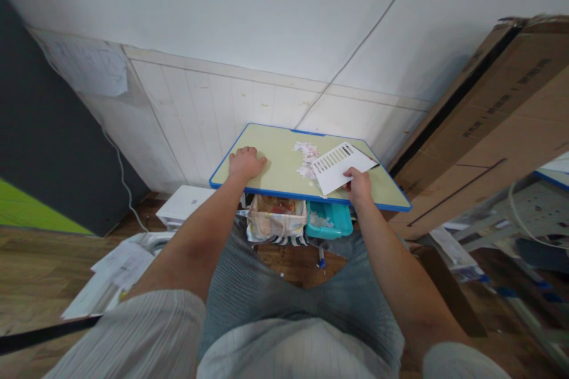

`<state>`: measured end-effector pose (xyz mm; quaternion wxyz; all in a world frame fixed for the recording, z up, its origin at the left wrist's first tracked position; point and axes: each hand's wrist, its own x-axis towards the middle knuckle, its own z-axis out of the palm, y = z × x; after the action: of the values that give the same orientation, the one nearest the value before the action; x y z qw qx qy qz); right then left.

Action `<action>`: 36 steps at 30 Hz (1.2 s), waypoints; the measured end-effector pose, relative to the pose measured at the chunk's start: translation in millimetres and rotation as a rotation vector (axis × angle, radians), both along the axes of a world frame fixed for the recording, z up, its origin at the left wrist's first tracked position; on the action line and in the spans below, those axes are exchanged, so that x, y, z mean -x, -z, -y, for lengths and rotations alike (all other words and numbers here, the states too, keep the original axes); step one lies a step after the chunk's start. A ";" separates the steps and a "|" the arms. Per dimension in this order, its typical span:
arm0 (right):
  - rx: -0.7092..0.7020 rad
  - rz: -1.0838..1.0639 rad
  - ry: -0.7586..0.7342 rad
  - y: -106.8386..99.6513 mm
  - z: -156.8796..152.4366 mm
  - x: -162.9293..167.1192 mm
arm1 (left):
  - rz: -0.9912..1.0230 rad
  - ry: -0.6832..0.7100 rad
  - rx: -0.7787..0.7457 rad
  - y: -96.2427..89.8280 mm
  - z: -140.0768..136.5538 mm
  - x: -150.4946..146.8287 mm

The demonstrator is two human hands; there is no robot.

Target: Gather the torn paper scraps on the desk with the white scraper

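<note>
My right hand [358,185] pinches the lower edge of a white card [340,170] with a row of dark slots or strips along its upper side. The card is tilted over the right half of a small pale-yellow table [280,160] with a blue rim. Just left of the card lies a loose heap of small white and pinkish paper pieces [306,157]. Something dark-edged shows behind the card's right corner; I cannot make it out. Palm down, my left hand [246,163] rests on the table's left part, its fingers apart and nothing in it.
Beneath the table's front edge are a cloth-lined basket [278,222] and a teal plastic bin [329,226] with pale scraps. A white box [184,206] and papers [118,272] are on the left. Large cardboard boxes [484,124] lean at the right. A wall stands behind.
</note>
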<state>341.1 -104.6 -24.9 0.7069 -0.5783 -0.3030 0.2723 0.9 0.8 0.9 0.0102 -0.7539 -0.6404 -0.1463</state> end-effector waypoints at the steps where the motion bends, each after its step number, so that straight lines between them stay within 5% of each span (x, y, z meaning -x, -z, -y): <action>1: 0.001 0.001 -0.001 -0.1 -0.3 0.5 | 0.000 0.001 0.001 -0.2 0.3 -0.1; 36: -0.015 0.005 -0.041 -1.2 -0.7 3.8 | -0.006 -0.001 -0.012 2.7 -2.2 -0.6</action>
<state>337.3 -103.9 -23.7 0.7047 -0.5674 -0.3183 0.2830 1.5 3.0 -1.8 0.0169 -0.7541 -0.6397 -0.1479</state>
